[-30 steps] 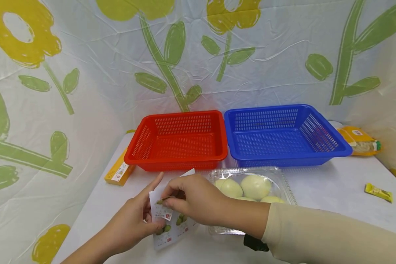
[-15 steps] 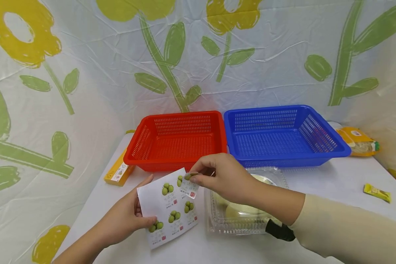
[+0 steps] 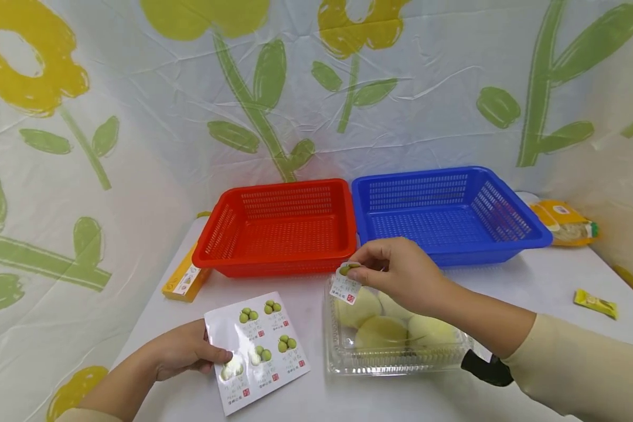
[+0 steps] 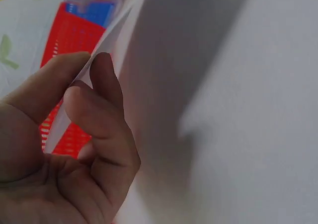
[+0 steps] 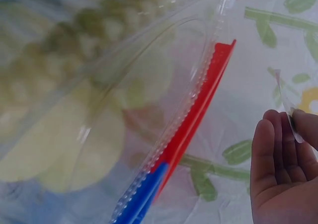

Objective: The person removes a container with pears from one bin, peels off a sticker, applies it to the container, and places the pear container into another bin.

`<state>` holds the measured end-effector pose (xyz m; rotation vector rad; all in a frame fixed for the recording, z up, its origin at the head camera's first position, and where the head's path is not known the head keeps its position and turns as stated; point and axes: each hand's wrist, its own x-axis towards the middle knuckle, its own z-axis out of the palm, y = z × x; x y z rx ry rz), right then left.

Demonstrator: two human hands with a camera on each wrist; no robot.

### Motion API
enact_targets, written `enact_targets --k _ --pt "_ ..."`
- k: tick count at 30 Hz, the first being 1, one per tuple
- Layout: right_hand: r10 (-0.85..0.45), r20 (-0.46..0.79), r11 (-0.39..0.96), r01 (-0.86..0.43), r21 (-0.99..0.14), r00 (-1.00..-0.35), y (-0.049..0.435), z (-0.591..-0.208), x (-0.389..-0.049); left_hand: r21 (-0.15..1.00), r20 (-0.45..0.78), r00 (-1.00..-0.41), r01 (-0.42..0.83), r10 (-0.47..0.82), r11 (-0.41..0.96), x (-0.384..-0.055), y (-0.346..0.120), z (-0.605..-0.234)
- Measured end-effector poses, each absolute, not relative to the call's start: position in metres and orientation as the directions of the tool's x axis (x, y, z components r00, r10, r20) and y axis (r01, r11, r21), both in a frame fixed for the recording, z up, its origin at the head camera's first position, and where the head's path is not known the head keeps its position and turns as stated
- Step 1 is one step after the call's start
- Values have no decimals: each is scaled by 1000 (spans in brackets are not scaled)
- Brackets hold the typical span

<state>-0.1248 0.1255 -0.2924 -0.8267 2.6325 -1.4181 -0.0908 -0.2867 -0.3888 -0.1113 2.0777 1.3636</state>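
My left hand (image 3: 187, 350) pinches the left edge of a white sticker sheet (image 3: 285, 370) printed with green fruit and small red marks. In the left wrist view the sheet (image 4: 112, 28) shows edge-on between thumb and fingers. My right hand (image 3: 401, 274) pinches a single sticker (image 3: 344, 288) by its top, over the back left corner of a clear plastic clamshell box (image 3: 348, 363). Several pale yellow-green round fruits (image 3: 382, 333) fill the box, and its lid is down. The right wrist view has the sticker (image 5: 284, 102) edge-on between thumb and fingers.
A red basket (image 3: 285, 266) and a blue basket (image 3: 453, 252) stand side by side behind the box. An orange carton (image 3: 186, 282) lies at the left. A small yellow packet (image 3: 595, 303) and an orange bag (image 3: 564, 223) lie at the right. A flowered cloth (image 3: 153, 117) hangs behind.
The right hand has peeled the sticker off the sheet and carried it right, over the box. The left hand has lowered the sheet and moved it slightly left.
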Motion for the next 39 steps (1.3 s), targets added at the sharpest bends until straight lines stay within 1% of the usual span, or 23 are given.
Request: enact_targets --k 4,7,11,15,19,23,28,32,35,39 --pt "-454 193 479 -421 -771 -870 138 -294 -126 659 -571 -818 -412 63 629 -97 -284 -396" --pt "-439 172 505 -400 -765 -882 148 -294 -126 551 -534 -843 -403 -63 731 -100 -279 -398" --pt "-417 156 526 -378 -762 -895 160 -297 -125 512 -464 -882 -338 -77 790 -102 -277 -398" --pt "-404 148 531 -363 -766 -903 169 -299 -124 475 -417 -906 -288 -76 831 -105 -273 -394" --pt "-400 145 533 -358 -767 -905 176 -301 -125 393 -374 -925 -221 -64 892 -108 -268 -386" --pt "-392 139 537 -349 -768 -909 180 -302 -124 316 -300 -953 -124 -25 941 -107 -256 -371" --pt "-386 126 538 -334 -774 -914 183 -303 -122 356 -132 -990 -3 47 934 -99 -222 -341" --pt "-389 123 528 -331 -782 -913 184 -303 -121 397 1 -991 120 130 910 -92 -189 -315" --pt "-389 125 524 -331 -785 -913 185 -304 -120 454 52 -977 207 207 866 -89 -163 -301" --pt "-398 130 506 -335 -795 -908 185 -305 -118 579 55 -951 279 305 766 -92 -132 -291"
